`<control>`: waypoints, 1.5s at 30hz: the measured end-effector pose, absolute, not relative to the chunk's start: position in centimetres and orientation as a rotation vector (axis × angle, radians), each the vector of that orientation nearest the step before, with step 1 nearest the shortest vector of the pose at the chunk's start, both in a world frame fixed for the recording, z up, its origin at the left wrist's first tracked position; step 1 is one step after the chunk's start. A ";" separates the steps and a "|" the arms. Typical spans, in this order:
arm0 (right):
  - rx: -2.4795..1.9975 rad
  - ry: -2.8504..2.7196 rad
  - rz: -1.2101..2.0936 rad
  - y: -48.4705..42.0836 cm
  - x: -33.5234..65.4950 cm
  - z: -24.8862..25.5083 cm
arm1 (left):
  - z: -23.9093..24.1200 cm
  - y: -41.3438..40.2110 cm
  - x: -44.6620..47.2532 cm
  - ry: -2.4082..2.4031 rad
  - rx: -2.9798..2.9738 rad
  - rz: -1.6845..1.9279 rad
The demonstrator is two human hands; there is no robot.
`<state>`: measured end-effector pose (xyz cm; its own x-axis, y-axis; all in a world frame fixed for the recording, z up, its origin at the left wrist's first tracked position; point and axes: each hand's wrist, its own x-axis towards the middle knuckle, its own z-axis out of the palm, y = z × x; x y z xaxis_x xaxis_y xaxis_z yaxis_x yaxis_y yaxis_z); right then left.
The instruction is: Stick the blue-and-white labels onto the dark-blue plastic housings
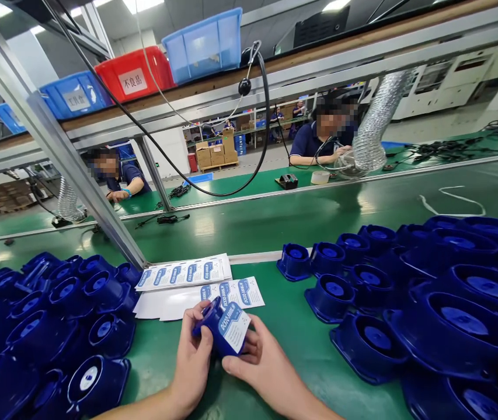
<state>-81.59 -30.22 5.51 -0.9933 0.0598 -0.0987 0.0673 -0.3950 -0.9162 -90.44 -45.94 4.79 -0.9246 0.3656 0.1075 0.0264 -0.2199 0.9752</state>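
Both of my hands hold one blue plastic housing (pixel 215 327) above the green work surface. A white and blue printed label (pixel 235 329) covers the side of it that faces up and right. My left hand (pixel 195 356) grips the housing's left end, thumb in front and fingers behind. On the other side, my right hand (pixel 266 364) supports the lower right edge near the label, its fingers curled and partly hidden. Just beyond the housing lie label sheets (pixel 183 273), some with printed labels and some with blank white backing showing.
Many blue housings crowd the left (pixel 100 326) and right (pixel 366 338) of the green table. A metal frame post (pixel 86 181) rises at left. Bins (pixel 135 70) stand on the shelf above, a black cable (pixel 213 191) hanging below. Co-workers (pixel 319 140) sit across, near a foil duct (pixel 375 134).
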 end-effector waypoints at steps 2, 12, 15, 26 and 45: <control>0.230 1.875 -2.547 -28.7 -81.8 5.6 | 5.0 -46.4 -90.2 1.892 0.566 2.139; 0.007 2.474 -1.938 -24.4 -82.1 7.0 | 8.4 -47.2 -89.9 2.217 0.719 1.380; -0.009 2.436 -1.980 -24.9 -82.1 6.5 | 9.7 -47.2 -90.3 2.290 0.792 1.257; 0.046 2.253 -2.175 -25.7 -82.4 7.2 | 9.0 -47.1 -90.5 2.321 0.917 1.266; 0.106 2.093 -2.266 -25.9 -82.0 7.1 | 9.6 -46.6 -91.2 2.133 0.731 1.351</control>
<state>-81.96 -25.92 7.14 -0.9961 0.0062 -0.0879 0.0872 -0.0796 -0.9930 -91.19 -46.59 9.64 -0.7264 0.6746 -0.1310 0.1700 0.3610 0.9169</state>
